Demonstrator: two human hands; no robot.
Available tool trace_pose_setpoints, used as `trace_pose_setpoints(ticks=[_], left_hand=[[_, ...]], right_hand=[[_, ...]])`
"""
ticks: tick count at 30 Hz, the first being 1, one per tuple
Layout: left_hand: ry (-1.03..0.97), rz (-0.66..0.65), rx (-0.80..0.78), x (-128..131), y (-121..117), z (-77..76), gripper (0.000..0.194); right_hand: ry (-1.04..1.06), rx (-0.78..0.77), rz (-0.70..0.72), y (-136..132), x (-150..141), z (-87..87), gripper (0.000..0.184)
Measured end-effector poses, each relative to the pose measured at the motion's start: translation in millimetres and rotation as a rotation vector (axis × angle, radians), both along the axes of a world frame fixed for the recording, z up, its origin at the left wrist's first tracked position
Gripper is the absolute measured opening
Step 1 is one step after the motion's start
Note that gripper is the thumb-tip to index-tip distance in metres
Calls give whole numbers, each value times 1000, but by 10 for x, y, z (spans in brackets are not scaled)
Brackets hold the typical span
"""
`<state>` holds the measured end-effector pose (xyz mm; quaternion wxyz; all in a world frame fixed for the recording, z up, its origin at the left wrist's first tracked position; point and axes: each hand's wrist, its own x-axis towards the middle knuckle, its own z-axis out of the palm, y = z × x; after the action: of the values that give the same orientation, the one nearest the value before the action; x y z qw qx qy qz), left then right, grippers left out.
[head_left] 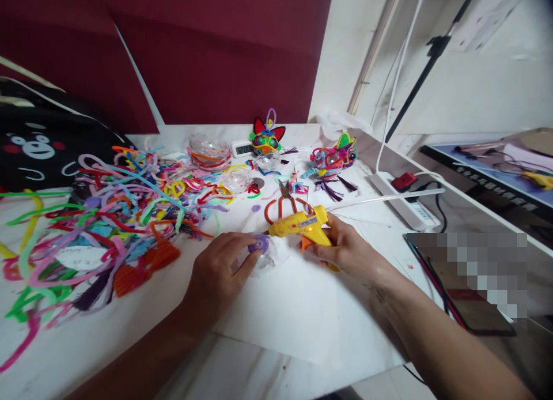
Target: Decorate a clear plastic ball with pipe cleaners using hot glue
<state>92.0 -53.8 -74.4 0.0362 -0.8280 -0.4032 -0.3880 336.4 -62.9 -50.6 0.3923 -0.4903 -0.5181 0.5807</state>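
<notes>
My right hand (345,244) is wrapped round the handle of a yellow hot glue gun (298,223), with fingers near its orange trigger. A clear glue stick (384,199) juts from its back. The nozzle points left, close to a purple pipe-cleaner coil (258,242) on a clear plastic piece (261,264). My left hand (224,256) pinches that piece from the left, thumb and fingers on the purple coil. Whether the nozzle touches the coil I cannot tell. Orange-handled scissors (285,201) lie just behind the glue gun. White paper (285,319) lies underneath.
Loose pipe cleaners (129,215) heap on the left, before a black bag (38,140). Two finished-looking pipe-cleaner animals, a red-eared one (266,139) and a pink one (332,158), stand at the back. A power strip (406,201) and a tablet-like device (466,290) are on the right.
</notes>
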Motion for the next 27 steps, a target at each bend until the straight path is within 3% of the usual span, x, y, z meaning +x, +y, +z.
trace_pose_setpoints(ticks=[27], left_hand=[[10, 16, -19, 22, -23, 30, 11]], right_hand=[[-81, 69, -4, -15, -15, 70, 39]])
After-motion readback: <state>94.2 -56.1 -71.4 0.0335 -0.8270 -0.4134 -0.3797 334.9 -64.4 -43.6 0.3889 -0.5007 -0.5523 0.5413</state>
